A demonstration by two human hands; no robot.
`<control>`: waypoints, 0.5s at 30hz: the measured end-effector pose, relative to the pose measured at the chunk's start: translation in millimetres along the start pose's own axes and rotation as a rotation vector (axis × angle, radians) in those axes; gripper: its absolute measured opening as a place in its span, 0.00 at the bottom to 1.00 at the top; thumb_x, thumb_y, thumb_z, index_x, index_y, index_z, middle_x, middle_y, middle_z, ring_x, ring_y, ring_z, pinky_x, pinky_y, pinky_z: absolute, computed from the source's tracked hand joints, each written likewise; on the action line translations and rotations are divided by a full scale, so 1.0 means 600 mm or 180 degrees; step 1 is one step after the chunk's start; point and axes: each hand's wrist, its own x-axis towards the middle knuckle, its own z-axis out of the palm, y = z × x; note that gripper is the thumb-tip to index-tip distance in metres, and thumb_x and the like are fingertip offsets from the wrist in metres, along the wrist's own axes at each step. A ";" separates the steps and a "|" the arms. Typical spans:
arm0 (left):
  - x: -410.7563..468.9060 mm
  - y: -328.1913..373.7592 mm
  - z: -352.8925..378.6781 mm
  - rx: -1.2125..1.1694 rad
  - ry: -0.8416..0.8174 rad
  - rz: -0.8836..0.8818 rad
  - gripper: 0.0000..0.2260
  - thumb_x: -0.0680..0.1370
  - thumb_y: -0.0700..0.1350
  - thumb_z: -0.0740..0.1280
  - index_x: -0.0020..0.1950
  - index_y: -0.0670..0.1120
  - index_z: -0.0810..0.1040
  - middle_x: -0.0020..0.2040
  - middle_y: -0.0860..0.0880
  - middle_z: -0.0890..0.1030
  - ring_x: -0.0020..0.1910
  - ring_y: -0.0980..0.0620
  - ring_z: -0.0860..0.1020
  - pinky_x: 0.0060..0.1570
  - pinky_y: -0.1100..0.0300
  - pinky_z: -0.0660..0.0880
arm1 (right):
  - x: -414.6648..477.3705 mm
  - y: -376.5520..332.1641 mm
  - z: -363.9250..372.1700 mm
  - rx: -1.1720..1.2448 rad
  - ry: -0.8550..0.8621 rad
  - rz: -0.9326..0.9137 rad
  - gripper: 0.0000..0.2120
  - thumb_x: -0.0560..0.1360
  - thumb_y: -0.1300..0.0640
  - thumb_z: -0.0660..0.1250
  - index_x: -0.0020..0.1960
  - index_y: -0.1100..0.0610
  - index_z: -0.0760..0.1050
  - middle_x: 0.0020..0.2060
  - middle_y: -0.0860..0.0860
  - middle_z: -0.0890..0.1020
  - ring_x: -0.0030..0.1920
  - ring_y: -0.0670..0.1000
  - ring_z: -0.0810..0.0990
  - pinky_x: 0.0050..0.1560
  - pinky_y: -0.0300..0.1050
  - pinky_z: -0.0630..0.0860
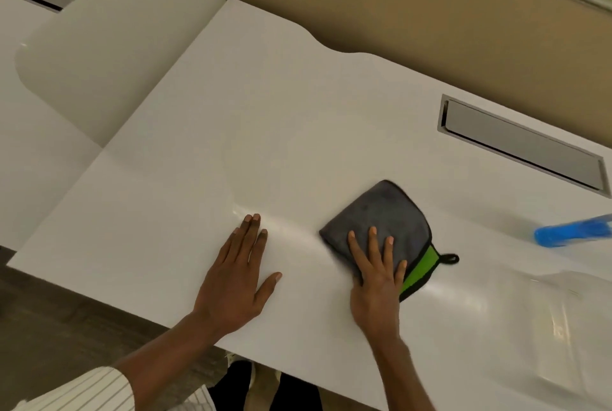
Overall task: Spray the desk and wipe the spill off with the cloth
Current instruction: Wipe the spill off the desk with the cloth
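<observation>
Wiping step. Right hand (376,281) pressed flat, fingers spread, on grey microfibre cloth (384,218), near-centre of white desk (265,112). Left hand (238,274) open, bracing. Wet streaks lie right; next stroke probably goes there.

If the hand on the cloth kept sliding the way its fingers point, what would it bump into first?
Probably nothing soon: the right hand pushes the cloth over bare desk. The beige partition seems the first obstacle.

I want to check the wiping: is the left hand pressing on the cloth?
No: the left hand lies flat on the bare desk, while the right hand presses the cloth.
</observation>
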 end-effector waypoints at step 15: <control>0.018 0.149 0.036 0.0124 -0.0307 0.0440 0.36 0.87 0.63 0.55 0.86 0.37 0.60 0.89 0.38 0.51 0.89 0.41 0.50 0.85 0.47 0.52 | 0.190 0.072 -0.053 -0.0087 -0.0176 0.0271 0.33 0.82 0.61 0.59 0.82 0.39 0.54 0.85 0.49 0.52 0.84 0.61 0.45 0.78 0.75 0.46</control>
